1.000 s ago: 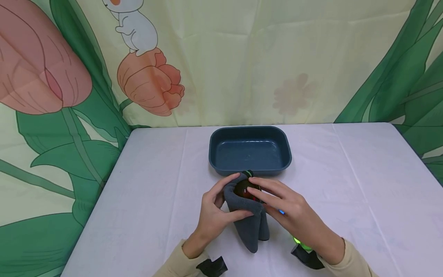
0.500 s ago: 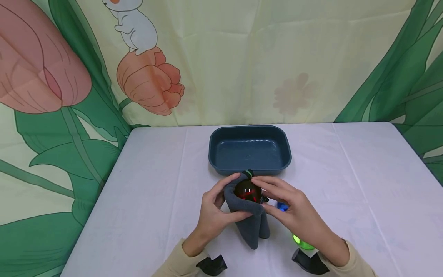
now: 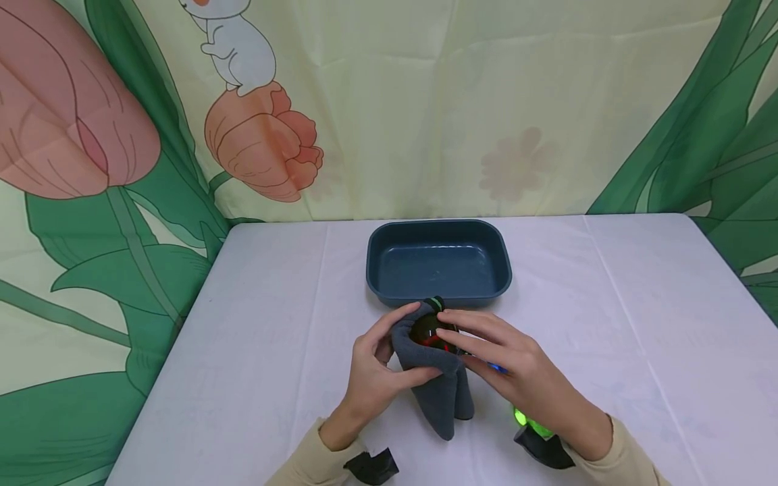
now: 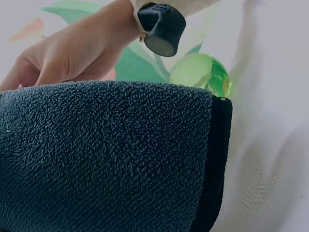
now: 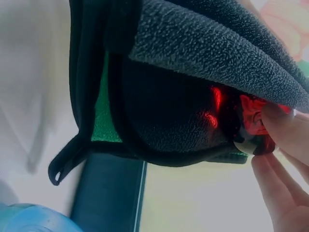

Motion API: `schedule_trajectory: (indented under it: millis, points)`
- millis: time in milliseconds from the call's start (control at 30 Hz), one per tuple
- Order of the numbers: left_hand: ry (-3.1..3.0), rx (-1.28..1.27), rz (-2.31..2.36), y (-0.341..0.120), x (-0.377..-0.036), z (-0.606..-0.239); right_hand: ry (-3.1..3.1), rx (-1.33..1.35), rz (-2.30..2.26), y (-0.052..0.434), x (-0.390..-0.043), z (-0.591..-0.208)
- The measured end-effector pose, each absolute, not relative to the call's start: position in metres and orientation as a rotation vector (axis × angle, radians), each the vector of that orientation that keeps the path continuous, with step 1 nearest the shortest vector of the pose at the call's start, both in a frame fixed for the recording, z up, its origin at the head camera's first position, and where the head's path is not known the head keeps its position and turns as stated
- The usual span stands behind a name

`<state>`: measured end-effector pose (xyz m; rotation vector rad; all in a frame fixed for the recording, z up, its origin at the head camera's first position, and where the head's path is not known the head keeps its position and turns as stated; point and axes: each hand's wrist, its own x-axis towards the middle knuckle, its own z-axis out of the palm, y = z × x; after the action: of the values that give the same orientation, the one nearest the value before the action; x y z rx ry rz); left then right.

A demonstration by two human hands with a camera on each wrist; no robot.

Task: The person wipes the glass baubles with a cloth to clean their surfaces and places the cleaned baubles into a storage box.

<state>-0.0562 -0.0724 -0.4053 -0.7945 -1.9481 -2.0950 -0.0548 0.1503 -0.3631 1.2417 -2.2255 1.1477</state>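
On the white table, my left hand (image 3: 375,368) grips a dark grey towel (image 3: 439,391) cupped around a shiny red ball (image 3: 425,332). The towel's loose end hangs down to the table. My right hand (image 3: 507,371) reaches in from the right, and its fingertips (image 5: 282,130) pinch the red ball (image 5: 252,122) at the towel's (image 5: 203,53) open edge. In the left wrist view the towel (image 4: 96,159) fills most of the picture, with the right hand (image 4: 63,53) behind it.
A dark blue tray (image 3: 500,266) stands just behind the hands. A green ball (image 3: 526,420) lies by my right wrist, and a blue ball (image 3: 495,368) peeks out under the right palm. Printed cloth hangs behind the table.
My right hand's fingers have slid back left over the red ball, covering more of it and most of the blue ball. The left hand and towel have barely moved.
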Motion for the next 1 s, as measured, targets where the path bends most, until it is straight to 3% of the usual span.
schedule_trajectory:
  millis: [367,733,1000]
  points:
    - [-1.986,-0.765,-2.061,-0.0716,-0.0549,-0.4057,-2.255,1.193,1.152,0.1490,-0.0532,-0.3649]
    - [-2.045,-0.797,-1.949,-0.0725,-0.0533,-0.4053,-2.433,0.797,1.876,0.1496,-0.0515,-0.3629]
    - [-2.025,-0.763,-1.972,-0.0710,-0.0538,-0.4044,-2.452,0.816,1.965,0.1534,-0.0577,-0.3676]
